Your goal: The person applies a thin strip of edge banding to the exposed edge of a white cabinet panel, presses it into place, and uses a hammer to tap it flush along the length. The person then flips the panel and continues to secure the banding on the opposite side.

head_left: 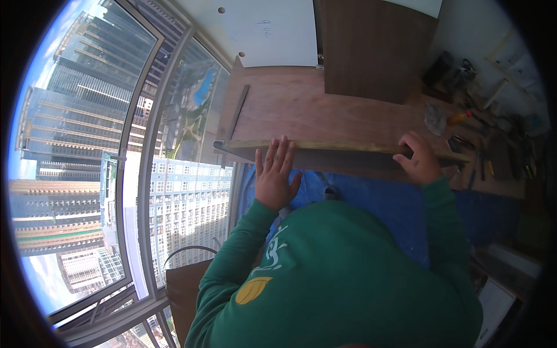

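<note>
A long dark wooden board (342, 161) stands on its long side along the near side of the plywood work surface (284, 101), its pale raw edge facing up. My left hand (275, 177) lies against the board near its left end, fingers stretched out and fingertips reaching the top edge. Farther right, my right hand (419, 162) is closed over that edge, with fingers on the far side and the thumb on the near side. Part of the board's face is in shadow.
A thin dark strip (239, 113) lies at the far left of the surface. Behind stand a brown panel (377, 52) and a white panel (272, 32). An orange-handled tool (461, 118), a clear plastic bag (434, 119) and several tools crowd the right. Blue sheeting (377, 203) covers the floor; windows (87, 145) line the left.
</note>
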Demonstrator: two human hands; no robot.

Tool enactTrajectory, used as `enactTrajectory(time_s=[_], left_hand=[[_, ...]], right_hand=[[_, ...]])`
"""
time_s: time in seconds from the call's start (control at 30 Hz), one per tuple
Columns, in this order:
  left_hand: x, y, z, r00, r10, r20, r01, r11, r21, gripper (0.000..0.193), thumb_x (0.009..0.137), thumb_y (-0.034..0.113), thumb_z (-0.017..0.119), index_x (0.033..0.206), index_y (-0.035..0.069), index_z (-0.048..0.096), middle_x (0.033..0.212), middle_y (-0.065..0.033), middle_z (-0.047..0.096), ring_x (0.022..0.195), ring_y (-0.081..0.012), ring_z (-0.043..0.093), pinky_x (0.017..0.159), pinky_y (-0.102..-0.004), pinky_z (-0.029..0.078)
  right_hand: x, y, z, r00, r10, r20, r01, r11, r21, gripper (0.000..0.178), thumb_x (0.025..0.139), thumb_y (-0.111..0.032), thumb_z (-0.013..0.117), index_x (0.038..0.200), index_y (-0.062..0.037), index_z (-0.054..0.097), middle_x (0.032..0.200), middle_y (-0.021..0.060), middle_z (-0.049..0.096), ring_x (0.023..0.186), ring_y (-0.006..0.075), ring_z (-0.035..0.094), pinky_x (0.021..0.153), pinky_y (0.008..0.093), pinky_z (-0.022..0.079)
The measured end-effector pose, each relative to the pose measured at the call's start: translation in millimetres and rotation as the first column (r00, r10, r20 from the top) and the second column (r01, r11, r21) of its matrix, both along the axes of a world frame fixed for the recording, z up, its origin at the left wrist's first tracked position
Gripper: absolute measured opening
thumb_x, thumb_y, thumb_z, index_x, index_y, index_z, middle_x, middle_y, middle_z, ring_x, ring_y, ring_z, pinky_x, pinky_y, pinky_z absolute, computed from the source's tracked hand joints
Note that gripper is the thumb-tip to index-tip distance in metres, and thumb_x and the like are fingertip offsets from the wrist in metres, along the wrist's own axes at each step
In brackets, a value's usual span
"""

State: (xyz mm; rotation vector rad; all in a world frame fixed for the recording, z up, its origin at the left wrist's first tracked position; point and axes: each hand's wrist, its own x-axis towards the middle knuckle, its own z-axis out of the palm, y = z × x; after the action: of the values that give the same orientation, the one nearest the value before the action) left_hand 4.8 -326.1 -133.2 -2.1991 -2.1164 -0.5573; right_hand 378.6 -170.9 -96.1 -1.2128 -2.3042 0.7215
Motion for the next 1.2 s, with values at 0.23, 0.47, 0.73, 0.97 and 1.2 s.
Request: enactTrajectory(time_s=[0.23, 0.47, 0.73, 0.97, 1.2], left_hand=[[-50, 1, -10, 0.983, 0.162, 0.091, -0.183, 0.924, 0.336, 0.040, 0.087, 0.017, 0.083, 0.126, 0.011, 0.074, 0.130, -0.0094, 0.069, 0.132, -0.0351, 0.059, 0.116, -0.0542, 0.040], [-67, 13, -1, 0.987, 0.159, -0.012, -0.142, 0.909, 0.392, 0.020, 0.086, 0.017, 0.086, 0.104, 0.014, 0.080, 0.110, -0.0032, 0.072, 0.120, -0.0287, 0.063, 0.107, -0.0476, 0.041], [-74, 22, 1, 0.987, 0.050, -0.151, 0.018, 0.908, 0.419, 0.014, 0.083, 0.013, 0.085, 0.096, 0.016, 0.079, 0.103, 0.0007, 0.072, 0.111, -0.0245, 0.067, 0.100, -0.0446, 0.042], [-83, 28, 11, 0.978, -0.054, -0.201, 0.125, 0.925, 0.360, 0.013, 0.082, 0.010, 0.076, 0.093, 0.017, 0.073, 0.100, 0.0017, 0.068, 0.109, -0.0232, 0.066, 0.097, -0.0460, 0.043], [-84, 29, 15, 0.995, -0.051, -0.088, 0.080, 0.923, 0.375, 0.009, 0.086, 0.011, 0.071, 0.095, 0.014, 0.072, 0.102, -0.0033, 0.066, 0.111, -0.0276, 0.065, 0.098, -0.0477, 0.043]], right_hand=[[-1, -2, 1, 1.000, -0.020, 0.006, 0.020, 1.000, -0.020, 0.034, 0.078, -0.006, 0.084, 0.098, -0.0008, 0.057, 0.098, 0.0180, 0.060, 0.096, 0.0415, 0.060, 0.084, 0.0470, 0.049], [-3, 1, 0, 1.000, -0.022, 0.002, 0.022, 1.000, -0.001, 0.034, 0.079, -0.005, 0.084, 0.099, -0.0009, 0.057, 0.099, 0.0184, 0.060, 0.095, 0.0423, 0.060, 0.083, 0.0473, 0.049], [-2, 1, -2, 1.000, -0.020, 0.012, 0.020, 1.000, 0.008, 0.035, 0.079, -0.007, 0.085, 0.100, -0.0012, 0.057, 0.100, 0.0186, 0.060, 0.096, 0.0427, 0.060, 0.084, 0.0476, 0.049], [-2, 1, -2, 1.000, -0.014, 0.006, 0.014, 1.000, 0.001, 0.035, 0.080, -0.007, 0.084, 0.101, -0.0013, 0.057, 0.100, 0.0181, 0.059, 0.096, 0.0419, 0.060, 0.084, 0.0467, 0.049], [-3, 1, -1, 1.000, -0.020, 0.005, 0.020, 1.000, -0.003, 0.034, 0.079, -0.007, 0.084, 0.100, -0.0008, 0.057, 0.099, 0.0182, 0.060, 0.096, 0.0423, 0.061, 0.084, 0.0474, 0.049]])
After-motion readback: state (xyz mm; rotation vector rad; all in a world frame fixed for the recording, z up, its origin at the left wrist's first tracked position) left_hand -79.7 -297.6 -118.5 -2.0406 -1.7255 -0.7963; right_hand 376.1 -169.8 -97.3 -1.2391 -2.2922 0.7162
